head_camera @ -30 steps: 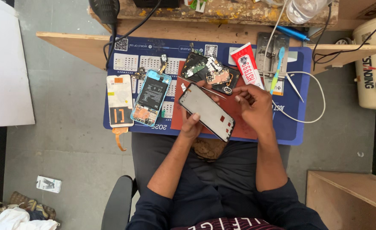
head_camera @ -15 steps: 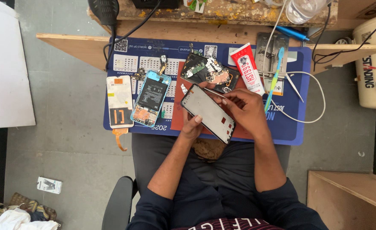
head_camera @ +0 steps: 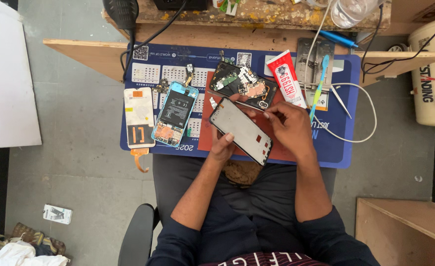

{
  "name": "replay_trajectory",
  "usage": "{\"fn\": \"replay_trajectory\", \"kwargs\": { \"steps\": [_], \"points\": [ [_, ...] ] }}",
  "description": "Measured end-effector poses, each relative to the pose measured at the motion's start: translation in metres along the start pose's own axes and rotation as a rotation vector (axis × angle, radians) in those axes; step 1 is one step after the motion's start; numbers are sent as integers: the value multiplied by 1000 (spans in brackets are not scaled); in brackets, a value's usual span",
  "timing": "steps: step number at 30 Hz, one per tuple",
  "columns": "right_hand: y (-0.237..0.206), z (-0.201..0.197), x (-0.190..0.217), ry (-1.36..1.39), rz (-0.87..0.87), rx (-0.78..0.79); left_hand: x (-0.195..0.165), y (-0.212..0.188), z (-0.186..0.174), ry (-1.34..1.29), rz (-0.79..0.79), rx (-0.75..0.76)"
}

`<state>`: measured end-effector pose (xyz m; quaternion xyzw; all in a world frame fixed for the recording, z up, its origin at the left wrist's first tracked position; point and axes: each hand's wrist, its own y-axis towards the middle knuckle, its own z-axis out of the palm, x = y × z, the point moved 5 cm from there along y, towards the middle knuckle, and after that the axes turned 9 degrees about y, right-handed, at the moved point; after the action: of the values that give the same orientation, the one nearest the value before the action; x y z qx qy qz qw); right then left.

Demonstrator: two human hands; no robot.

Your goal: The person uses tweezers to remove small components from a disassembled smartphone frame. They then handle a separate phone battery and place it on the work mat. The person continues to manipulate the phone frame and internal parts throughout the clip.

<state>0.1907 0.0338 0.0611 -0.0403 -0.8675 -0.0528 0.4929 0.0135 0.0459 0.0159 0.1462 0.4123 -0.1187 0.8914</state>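
Observation:
I hold a black phone frame with a pale grey inner plate (head_camera: 240, 130) tilted over the blue work mat (head_camera: 343, 148). My left hand (head_camera: 222, 144) grips its near long edge from below. My right hand (head_camera: 290, 129) pinches at the frame's far edge near the top right, fingers closed on it. Just beyond the frame lies a black opened phone back with circuit boards (head_camera: 242, 84). A light blue opened phone with its battery showing (head_camera: 175, 114) rests to the left, and a white display panel with an orange ribbon cable (head_camera: 139, 118) lies beside it.
A red and white glue tube (head_camera: 286, 78), a blue-handled brush (head_camera: 319, 87), metal tweezers (head_camera: 342, 101) and a white cable (head_camera: 360, 123) lie on the mat's right side. A paint-stained wooden bench (head_camera: 257, 12) stands behind. A white canister (head_camera: 432, 79) sits at right.
My right hand has moved left from the frame's right side to its far top edge. The frame has turned slightly in my left hand.

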Motion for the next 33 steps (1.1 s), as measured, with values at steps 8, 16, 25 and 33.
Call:
{"fn": "replay_trajectory", "kwargs": {
  "steps": [8,16,25,33],
  "points": [
    [0,-2,-3,197,7,-63,2,-3,-2,-30,-11,-5],
    [-1,9,0,211,18,57,1,-8,-1,-39,-42,24],
    [0,7,-14,205,43,65,-3,-4,1,-3,-12,16],
    [-2,-1,-24,259,70,-50,-4,-1,1,13,2,-7]
  ]
}}
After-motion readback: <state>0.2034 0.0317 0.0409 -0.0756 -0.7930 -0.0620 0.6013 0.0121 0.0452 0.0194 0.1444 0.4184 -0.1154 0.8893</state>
